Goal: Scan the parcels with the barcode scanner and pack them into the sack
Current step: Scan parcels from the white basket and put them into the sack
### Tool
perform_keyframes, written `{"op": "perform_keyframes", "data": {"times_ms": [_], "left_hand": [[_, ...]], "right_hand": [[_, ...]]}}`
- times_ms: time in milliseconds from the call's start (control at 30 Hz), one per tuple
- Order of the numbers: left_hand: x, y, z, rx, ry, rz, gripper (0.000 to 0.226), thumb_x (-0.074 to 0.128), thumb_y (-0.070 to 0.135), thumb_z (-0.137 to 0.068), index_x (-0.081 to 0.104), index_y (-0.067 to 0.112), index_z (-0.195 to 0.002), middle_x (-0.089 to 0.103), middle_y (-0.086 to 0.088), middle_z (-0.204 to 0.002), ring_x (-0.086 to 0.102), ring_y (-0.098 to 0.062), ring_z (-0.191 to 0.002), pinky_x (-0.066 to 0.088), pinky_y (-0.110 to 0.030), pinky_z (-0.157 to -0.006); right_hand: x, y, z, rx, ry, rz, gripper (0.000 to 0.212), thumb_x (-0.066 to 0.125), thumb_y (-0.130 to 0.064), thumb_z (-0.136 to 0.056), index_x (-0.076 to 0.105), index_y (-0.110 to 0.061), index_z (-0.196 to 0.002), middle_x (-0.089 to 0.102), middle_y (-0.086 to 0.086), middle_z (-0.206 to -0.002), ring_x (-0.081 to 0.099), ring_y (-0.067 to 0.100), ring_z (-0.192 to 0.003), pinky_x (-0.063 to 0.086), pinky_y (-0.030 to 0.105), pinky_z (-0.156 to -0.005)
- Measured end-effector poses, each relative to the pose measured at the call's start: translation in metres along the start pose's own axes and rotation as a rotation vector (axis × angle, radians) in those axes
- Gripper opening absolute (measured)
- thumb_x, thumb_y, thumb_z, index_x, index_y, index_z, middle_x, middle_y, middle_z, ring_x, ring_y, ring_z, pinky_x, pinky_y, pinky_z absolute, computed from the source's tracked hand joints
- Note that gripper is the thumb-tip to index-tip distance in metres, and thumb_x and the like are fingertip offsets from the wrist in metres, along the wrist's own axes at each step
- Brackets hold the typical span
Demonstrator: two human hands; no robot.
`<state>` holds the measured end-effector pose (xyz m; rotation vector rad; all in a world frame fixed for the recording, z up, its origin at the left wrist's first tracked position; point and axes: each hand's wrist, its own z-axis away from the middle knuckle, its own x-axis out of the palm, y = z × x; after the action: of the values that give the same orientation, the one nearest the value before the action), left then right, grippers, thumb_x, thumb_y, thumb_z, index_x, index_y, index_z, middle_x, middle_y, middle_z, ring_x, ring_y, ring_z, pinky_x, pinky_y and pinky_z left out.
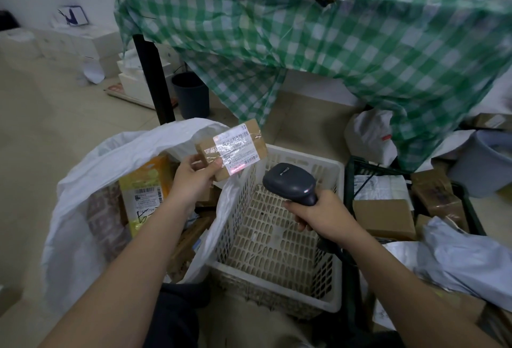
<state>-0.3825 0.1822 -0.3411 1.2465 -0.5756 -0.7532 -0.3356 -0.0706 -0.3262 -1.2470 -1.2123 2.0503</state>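
Over sack point(83, 209) | left hand point(191, 178) grips one parcel point(231, 148) | right hand point(324, 214) grips one scanner point(289, 181)

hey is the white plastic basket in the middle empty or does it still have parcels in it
Empty. The white basket shows only its bare perforated floor; the scanner in the right hand hangs over it.
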Motion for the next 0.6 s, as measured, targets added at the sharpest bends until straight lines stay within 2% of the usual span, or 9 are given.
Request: {"op": "perform_keyframes", "data": {"times_ms": [200, 333, 433, 500, 600], "left_hand": [[0.007, -0.001, -0.002, 0.016, 0.009, 0.002, 0.061, 0.074, 0.021, -0.083, 0.045, 0.011, -0.136, 0.060, -0.004, -0.120, 0.062, -0.022, -0.108, 0.053, -0.038, -0.094], [0.007, -0.002, -0.003, 0.024, 0.008, 0.017, 0.061, 0.075, 0.022, -0.083, 0.046, 0.010, -0.135, 0.060, -0.003, -0.118, 0.062, -0.022, -0.107, 0.053, -0.038, -0.094], [0.002, 0.000, 0.003, 0.045, 0.020, 0.010, 0.060, 0.075, 0.025, -0.082, 0.048, 0.011, -0.134, 0.061, 0.000, -0.113, 0.063, -0.022, -0.106, 0.052, -0.043, -0.095], [-0.005, 0.003, 0.011, 0.082, 0.035, -0.026, 0.056, 0.074, 0.026, -0.083, 0.051, 0.013, -0.132, 0.061, 0.004, -0.111, 0.063, -0.020, -0.104, 0.052, -0.044, -0.094], [-0.022, 0.013, 0.028, 0.161, 0.083, -0.090, 0.050, 0.074, 0.028, -0.083, 0.054, 0.017, -0.127, 0.062, 0.006, -0.111, 0.061, -0.017, -0.104, 0.052, -0.045, -0.094]], "right_hand": [[0.000, -0.002, -0.001, 0.001, 0.005, 0.020, 0.013, 0.069, -0.024, -0.085, 0.064, -0.012, -0.082, 0.065, 0.005, -0.055, 0.063, 0.008, -0.053, 0.047, 0.026, -0.063], [-0.001, 0.000, -0.003, 0.004, 0.026, -0.006, 0.017, 0.069, -0.019, -0.084, 0.065, -0.003, -0.082, 0.064, 0.007, -0.057, 0.064, 0.011, -0.053, 0.046, 0.026, -0.061], [0.001, -0.002, -0.005, -0.011, 0.086, -0.094, 0.020, 0.072, -0.017, -0.083, 0.066, 0.002, -0.079, 0.063, 0.010, -0.060, 0.061, 0.013, -0.052, 0.046, 0.027, -0.059], [0.007, -0.005, -0.009, -0.014, 0.144, -0.143, 0.020, 0.074, -0.020, -0.082, 0.067, -0.002, -0.078, 0.066, 0.013, -0.062, 0.062, 0.016, -0.056, 0.049, 0.033, -0.062], [0.018, -0.011, -0.022, 0.016, 0.259, -0.261, 0.018, 0.075, -0.024, -0.081, 0.069, -0.008, -0.080, 0.069, 0.007, -0.063, 0.065, 0.015, -0.060, 0.050, 0.035, -0.067]]}}
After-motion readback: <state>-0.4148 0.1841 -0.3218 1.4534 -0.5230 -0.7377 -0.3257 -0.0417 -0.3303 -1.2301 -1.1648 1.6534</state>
